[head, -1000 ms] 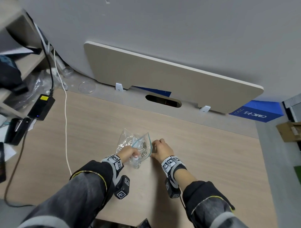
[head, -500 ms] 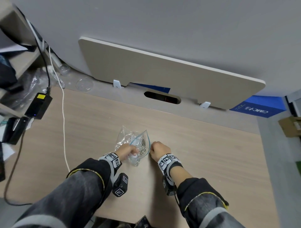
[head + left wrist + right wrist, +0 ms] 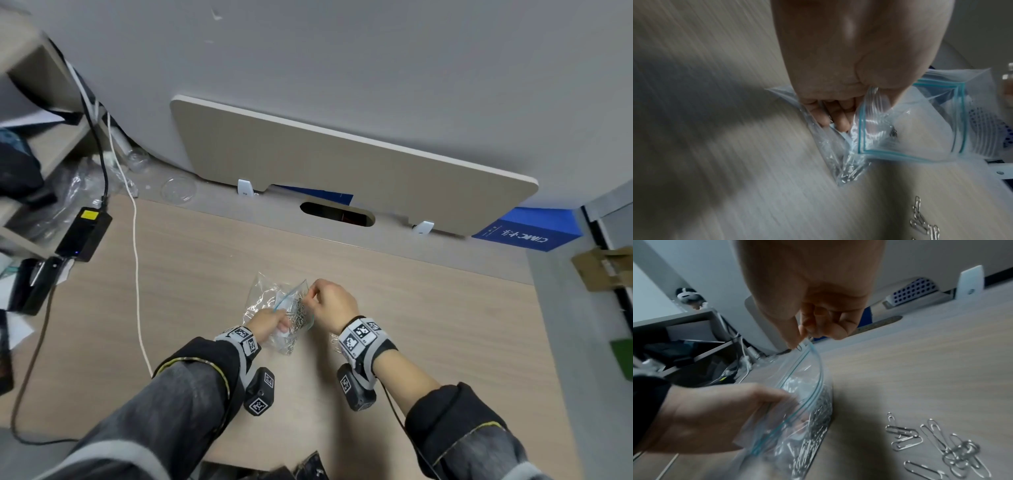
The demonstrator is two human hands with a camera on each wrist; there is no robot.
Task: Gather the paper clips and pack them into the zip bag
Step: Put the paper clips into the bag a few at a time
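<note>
Clear zip bag [image 3: 287,313] w/ teal seal strip, mouth open, silver clips inside (crumpled lower end on tabletop [image 3: 428,308]). Left hand [image 3: 269,323] grips its near edge; right hand [image 3: 334,301] pinches the far rim. Loose paper clips [image 3: 937,446] lie right of bag, near right wrist.

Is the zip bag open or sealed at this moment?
Open. The zip bag has its two blue zip strips spread apart, the left hand holding one side and the right hand pinching the rim.

Glossy clear plastic zip bag [image 3: 797,402], shiny metal paper clips [image 3: 941,447], matt wood-grain desk [image 3: 205,274].
</note>
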